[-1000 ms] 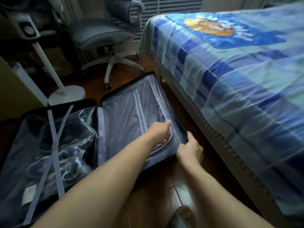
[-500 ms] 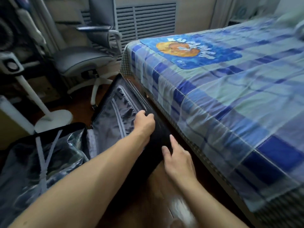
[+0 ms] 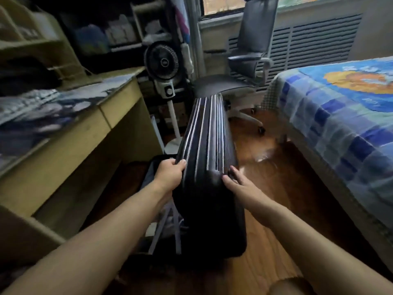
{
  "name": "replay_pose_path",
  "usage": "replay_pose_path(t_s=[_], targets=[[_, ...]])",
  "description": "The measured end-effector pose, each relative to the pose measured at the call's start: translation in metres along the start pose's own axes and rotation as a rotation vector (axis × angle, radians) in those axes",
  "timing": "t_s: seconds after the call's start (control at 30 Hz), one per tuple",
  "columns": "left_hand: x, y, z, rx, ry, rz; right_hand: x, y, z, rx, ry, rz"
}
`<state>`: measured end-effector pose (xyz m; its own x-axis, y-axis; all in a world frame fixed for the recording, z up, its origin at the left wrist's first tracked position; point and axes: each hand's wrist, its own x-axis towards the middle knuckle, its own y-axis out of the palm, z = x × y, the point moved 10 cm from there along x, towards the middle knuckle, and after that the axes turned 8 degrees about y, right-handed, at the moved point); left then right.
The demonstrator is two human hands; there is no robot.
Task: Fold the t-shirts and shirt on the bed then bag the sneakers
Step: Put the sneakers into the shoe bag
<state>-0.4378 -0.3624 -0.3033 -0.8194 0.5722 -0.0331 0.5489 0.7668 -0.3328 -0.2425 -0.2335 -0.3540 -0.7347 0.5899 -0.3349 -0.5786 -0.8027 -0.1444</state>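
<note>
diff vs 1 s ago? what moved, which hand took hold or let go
The suitcase lid swung up from flat on the floor to nearly upright, closing toward the packed half. The left hand moved from inside the lining to gripping the lid's edge; the right hand left the rim and now presses the shell. Bed unchanged.

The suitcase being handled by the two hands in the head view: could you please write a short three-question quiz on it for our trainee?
1. True or false: the suitcase lid lies flat open on the floor.
2. Multiple choice: the left hand (A) hangs idle, (B) grips the lid's left edge, (C) rests on the bed.
3. Fill in: the right hand presses straight fingers on the lid's ____ side.

Key
1. False; it is raised on edge, over the lower half.
2. B.
3. Right, the side nearer the bed.
</note>
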Motion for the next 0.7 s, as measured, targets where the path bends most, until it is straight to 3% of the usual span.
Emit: replay_pose_path(t_s=[0.1,0.23,0.3,0.4,0.47,0.53,0.6,0.7], targets=[[-0.004,-0.057,0.043,0.041,-0.071,-0.106,0.034,0.028,-0.023,-0.263,0.156,-0.081],[0.016,-0.123,0.102,0.035,-0.189,-0.27,0.073,0.084,-0.059,-0.507,0.297,0.05],[0.023,-0.164,0.121,-0.02,-0.302,-0.394,0.086,0.12,-0.056,-0.512,0.245,0.073],[0.03,-0.223,0.152,-0.027,-0.394,-0.536,0.092,0.166,-0.044,-0.71,0.095,0.008],[0.026,-0.243,0.173,0.13,-0.425,-0.565,0.084,0.194,-0.039,-0.795,-0.038,0.126],[0.018,-0.239,0.182,0.418,-0.371,-0.498,0.079,0.2,-0.043,-0.765,-0.103,0.167],[0.015,-0.204,0.196,0.561,-0.304,-0.307,0.086,0.172,-0.047,-0.816,-0.152,-0.071],[0.007,-0.162,0.236,0.653,-0.389,-0.057,0.101,0.118,-0.095,-0.817,0.136,-0.28]])
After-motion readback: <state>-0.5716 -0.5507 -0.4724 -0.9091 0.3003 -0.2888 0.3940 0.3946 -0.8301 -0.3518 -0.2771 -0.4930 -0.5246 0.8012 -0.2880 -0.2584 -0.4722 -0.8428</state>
